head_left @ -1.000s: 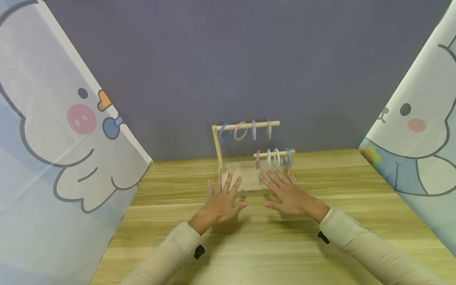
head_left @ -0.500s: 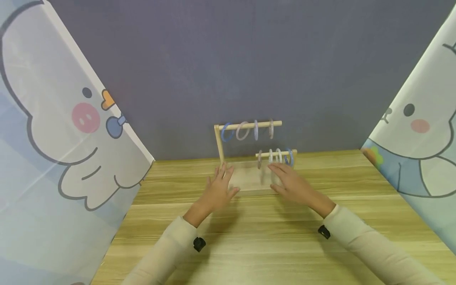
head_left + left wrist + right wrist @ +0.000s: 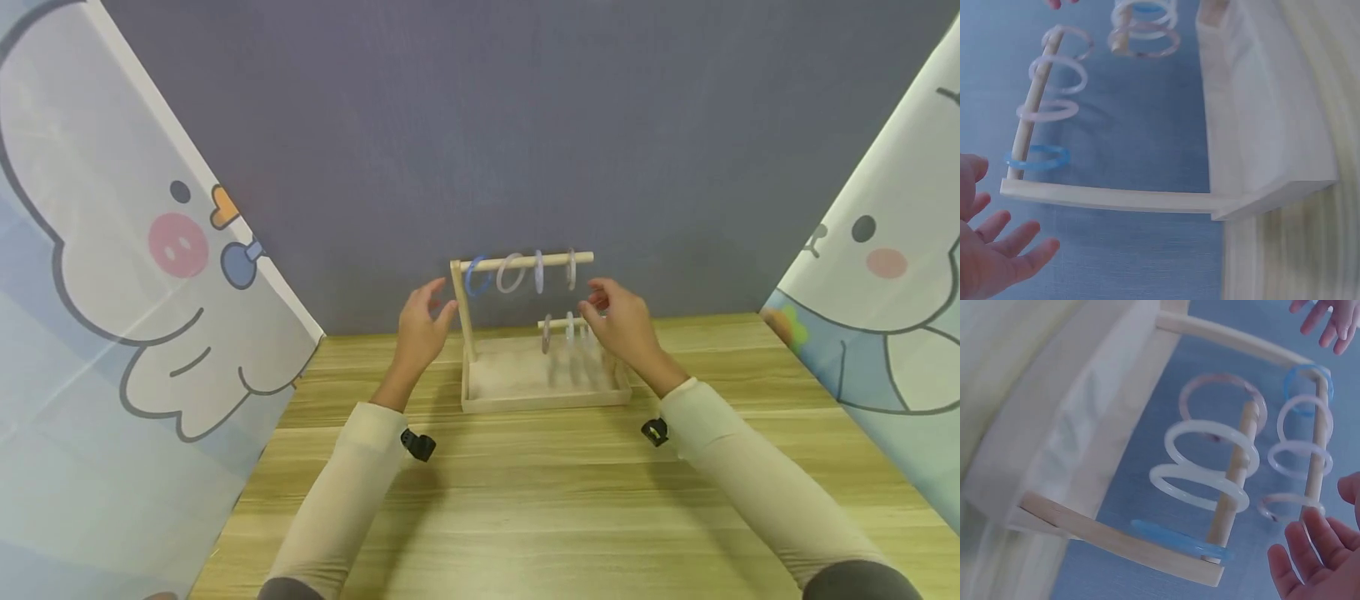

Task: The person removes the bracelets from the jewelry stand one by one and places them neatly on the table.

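Observation:
A small wooden bangle rack with a tray base [image 3: 547, 404] stands at the back of the table. Its upper bar [image 3: 557, 260] carries a blue bangle [image 3: 1041, 166] nearest the left post [image 3: 463, 312], then pale pink, lilac and mottled ones. On the lower bar hang a brownish bangle [image 3: 546, 335], two whitish ones and a blue one [image 3: 1169, 535]; my right hand hides part of this bar in the head view. My left hand [image 3: 420, 327] is raised beside the left post, fingers loosely bent, holding nothing. My right hand [image 3: 624, 323] hovers near the upper bar's free end, loosely bent, holding nothing.
A dark grey wall [image 3: 525, 150] rises close behind the rack. Printed cartoon panels flank the wood-grain table [image 3: 525, 500], a left panel [image 3: 97, 275] and a right panel [image 3: 907, 333]. Black wrist cameras sit under both sleeves.
Both hands have risen from low in front of the tray to the rack's two sides, the left moving left and up, the right up. The tray's front is uncovered; the bangles stay on their bars.

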`<act>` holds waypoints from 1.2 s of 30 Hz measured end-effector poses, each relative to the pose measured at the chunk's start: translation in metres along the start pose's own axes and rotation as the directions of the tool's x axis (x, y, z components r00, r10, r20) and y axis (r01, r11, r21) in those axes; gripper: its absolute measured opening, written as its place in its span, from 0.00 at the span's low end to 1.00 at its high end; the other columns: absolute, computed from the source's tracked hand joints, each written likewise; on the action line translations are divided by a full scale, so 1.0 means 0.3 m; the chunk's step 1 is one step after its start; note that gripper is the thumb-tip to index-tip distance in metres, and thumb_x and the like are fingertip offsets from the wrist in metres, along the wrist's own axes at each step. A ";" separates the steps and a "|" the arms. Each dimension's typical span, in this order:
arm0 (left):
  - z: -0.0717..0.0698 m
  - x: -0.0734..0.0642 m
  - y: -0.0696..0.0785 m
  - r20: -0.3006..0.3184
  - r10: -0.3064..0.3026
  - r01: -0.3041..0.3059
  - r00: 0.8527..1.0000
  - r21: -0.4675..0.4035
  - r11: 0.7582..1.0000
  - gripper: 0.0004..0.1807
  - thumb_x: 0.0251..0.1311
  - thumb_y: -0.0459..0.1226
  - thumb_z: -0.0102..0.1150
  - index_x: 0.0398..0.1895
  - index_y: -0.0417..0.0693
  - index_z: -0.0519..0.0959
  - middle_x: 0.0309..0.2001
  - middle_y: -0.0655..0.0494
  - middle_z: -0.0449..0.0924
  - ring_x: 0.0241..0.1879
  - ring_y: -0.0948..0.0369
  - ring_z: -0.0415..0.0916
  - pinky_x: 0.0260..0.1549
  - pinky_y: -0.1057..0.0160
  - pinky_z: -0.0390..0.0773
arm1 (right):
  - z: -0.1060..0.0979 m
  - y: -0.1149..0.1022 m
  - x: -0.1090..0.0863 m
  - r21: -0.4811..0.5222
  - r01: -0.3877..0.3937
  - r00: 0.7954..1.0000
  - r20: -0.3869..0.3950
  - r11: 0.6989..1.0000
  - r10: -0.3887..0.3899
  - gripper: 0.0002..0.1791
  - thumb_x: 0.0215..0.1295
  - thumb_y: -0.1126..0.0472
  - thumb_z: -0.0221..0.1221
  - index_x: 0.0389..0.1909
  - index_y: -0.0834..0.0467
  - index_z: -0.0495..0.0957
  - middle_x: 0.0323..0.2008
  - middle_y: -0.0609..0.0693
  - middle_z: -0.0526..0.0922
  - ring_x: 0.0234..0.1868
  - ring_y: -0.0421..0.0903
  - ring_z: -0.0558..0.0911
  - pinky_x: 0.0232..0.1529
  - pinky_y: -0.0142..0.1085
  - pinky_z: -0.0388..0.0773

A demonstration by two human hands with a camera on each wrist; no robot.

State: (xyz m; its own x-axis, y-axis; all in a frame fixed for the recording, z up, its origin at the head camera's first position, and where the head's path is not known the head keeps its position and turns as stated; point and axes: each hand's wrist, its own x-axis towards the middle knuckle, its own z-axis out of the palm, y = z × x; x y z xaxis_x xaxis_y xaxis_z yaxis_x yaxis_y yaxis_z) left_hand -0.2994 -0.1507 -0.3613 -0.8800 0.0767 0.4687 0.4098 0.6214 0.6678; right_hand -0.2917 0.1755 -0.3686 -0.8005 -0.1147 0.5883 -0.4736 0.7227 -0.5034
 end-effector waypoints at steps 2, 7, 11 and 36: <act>-0.001 0.035 -0.003 -0.018 -0.024 0.024 1.000 -0.028 0.999 0.28 0.74 0.41 0.56 0.72 0.41 0.68 0.66 0.36 0.72 0.61 0.40 0.77 0.61 0.45 0.79 | 0.002 0.000 0.030 0.009 -0.031 0.999 -0.024 0.999 0.031 0.21 0.70 0.61 0.61 0.57 0.71 0.76 0.41 0.64 0.88 0.41 0.62 0.87 0.44 0.55 0.82; -0.002 0.103 -0.010 -0.030 -0.072 0.069 0.997 -0.083 0.994 0.27 0.75 0.42 0.54 0.74 0.44 0.67 0.68 0.36 0.70 0.63 0.37 0.75 0.60 0.45 0.80 | 0.018 -0.004 0.089 0.011 -0.126 0.992 -0.028 0.992 0.126 0.24 0.72 0.56 0.61 0.60 0.68 0.75 0.44 0.62 0.88 0.43 0.60 0.87 0.46 0.53 0.82; 0.004 0.143 -0.017 -0.047 -0.130 0.123 0.990 -0.122 0.985 0.28 0.74 0.45 0.56 0.74 0.50 0.68 0.69 0.44 0.71 0.64 0.41 0.76 0.60 0.47 0.80 | 0.037 -0.011 0.120 0.010 -0.192 0.981 -0.020 0.981 0.192 0.26 0.71 0.52 0.62 0.61 0.65 0.75 0.47 0.61 0.88 0.46 0.59 0.87 0.48 0.53 0.82; 0.051 0.218 -0.052 -0.050 -0.126 0.114 0.991 -0.186 0.976 0.20 0.73 0.46 0.59 0.62 0.51 0.80 0.58 0.46 0.84 0.53 0.46 0.85 0.50 0.50 0.85 | 0.072 -0.051 0.158 -0.001 -0.353 0.933 -0.083 0.936 0.351 0.18 0.70 0.52 0.60 0.52 0.60 0.82 0.46 0.58 0.90 0.44 0.60 0.87 0.47 0.54 0.81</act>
State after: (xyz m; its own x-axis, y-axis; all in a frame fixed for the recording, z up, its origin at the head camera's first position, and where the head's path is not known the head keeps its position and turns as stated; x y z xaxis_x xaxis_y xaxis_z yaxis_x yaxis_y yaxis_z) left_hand -0.3669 -0.1434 -0.3498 -0.9114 -0.0410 0.4094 0.3438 0.4706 0.8126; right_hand -0.3303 0.1442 -0.3467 -0.8823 0.2036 0.4243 -0.1602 0.7177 -0.6777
